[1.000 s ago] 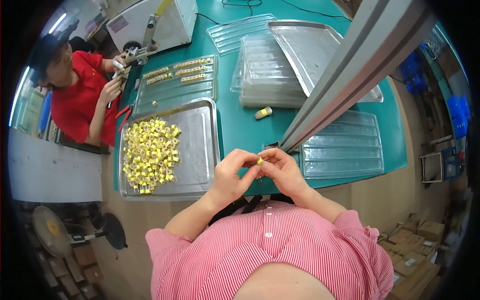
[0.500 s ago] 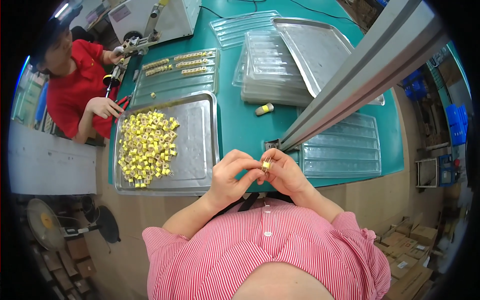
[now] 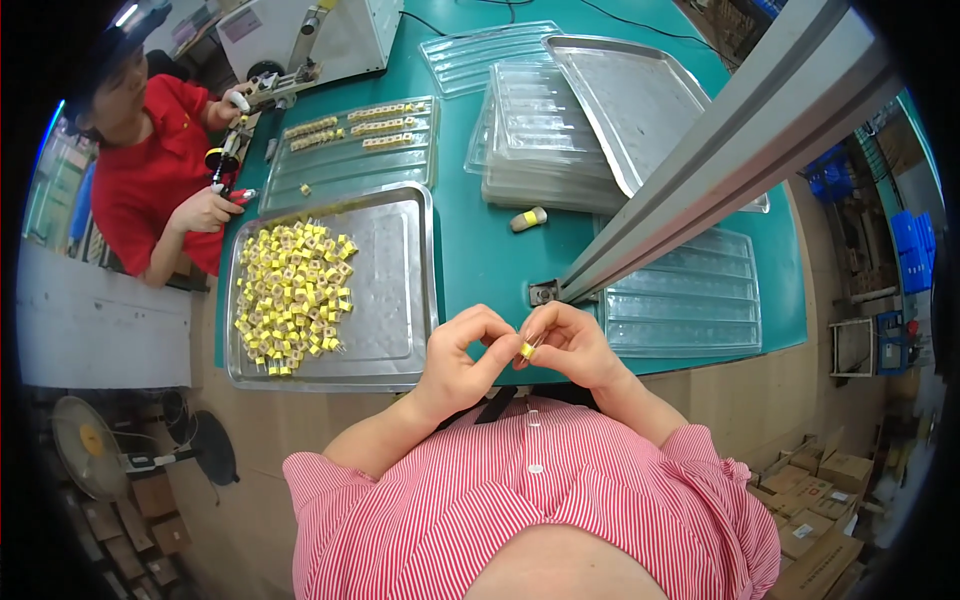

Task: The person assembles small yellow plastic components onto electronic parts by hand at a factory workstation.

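Green table (image 3: 480,250), metal tray (image 3: 400,300) of yellow parts (image 3: 290,295), hands pinching one

Left hand (image 3: 455,362) and right hand (image 3: 572,345) meet at chest height, fingertips pinched together; both forearms bent inward.

A green worktable (image 3: 480,240) stands on a tan floor (image 3: 250,430), with cardboard boxes (image 3: 820,500) right and a fan (image 3: 90,445) left.

Head-worn fisheye, steeply down over table (image 3: 480,250)
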`<move>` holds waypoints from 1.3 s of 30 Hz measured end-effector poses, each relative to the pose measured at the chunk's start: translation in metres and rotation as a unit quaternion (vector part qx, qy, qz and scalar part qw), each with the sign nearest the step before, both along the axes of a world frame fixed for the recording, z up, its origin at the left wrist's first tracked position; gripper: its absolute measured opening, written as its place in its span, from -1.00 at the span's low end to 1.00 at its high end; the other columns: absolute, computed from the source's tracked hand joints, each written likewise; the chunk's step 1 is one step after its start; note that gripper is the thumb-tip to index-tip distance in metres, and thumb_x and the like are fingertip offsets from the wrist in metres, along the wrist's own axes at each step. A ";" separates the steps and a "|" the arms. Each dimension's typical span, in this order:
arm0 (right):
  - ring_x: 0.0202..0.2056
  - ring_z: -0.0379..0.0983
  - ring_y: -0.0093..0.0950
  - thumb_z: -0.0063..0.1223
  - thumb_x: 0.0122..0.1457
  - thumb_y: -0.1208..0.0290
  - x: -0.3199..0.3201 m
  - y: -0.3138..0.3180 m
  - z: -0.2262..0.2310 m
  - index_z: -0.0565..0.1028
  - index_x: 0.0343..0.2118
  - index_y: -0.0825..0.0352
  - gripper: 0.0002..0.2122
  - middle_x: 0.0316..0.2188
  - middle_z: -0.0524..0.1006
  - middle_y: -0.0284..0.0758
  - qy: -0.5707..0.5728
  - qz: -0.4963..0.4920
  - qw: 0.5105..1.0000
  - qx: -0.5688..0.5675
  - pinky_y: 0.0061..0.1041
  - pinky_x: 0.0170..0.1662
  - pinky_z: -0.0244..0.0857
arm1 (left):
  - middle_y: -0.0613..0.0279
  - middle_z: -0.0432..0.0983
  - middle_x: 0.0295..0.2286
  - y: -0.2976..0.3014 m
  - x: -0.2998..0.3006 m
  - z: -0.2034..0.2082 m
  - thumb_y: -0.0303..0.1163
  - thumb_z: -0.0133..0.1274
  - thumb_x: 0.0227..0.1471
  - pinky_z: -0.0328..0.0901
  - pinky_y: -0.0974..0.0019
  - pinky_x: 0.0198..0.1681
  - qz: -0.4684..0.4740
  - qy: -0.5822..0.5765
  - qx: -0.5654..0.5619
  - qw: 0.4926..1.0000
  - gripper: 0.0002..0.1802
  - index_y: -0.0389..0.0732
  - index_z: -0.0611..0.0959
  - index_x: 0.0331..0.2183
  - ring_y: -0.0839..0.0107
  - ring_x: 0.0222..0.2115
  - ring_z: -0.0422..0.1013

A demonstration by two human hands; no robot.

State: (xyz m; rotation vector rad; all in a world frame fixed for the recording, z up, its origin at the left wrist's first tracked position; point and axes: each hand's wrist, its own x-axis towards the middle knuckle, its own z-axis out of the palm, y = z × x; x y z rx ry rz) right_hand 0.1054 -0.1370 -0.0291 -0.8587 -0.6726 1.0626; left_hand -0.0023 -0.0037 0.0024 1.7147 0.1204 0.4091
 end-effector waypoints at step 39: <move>-0.46 0.39 -0.55 -0.05 -0.06 0.62 -0.001 -0.004 0.007 0.32 -0.40 0.44 -0.87 -0.49 0.40 -0.31 0.021 -0.007 0.999 -0.024 -0.62 -0.35 0.29 | 0.22 0.36 -0.52 -0.007 -0.001 0.004 -0.51 0.01 -0.21 0.22 0.46 -0.40 -0.052 0.050 -0.209 0.975 -0.84 -0.33 0.42 -0.47 0.49 -0.49 0.31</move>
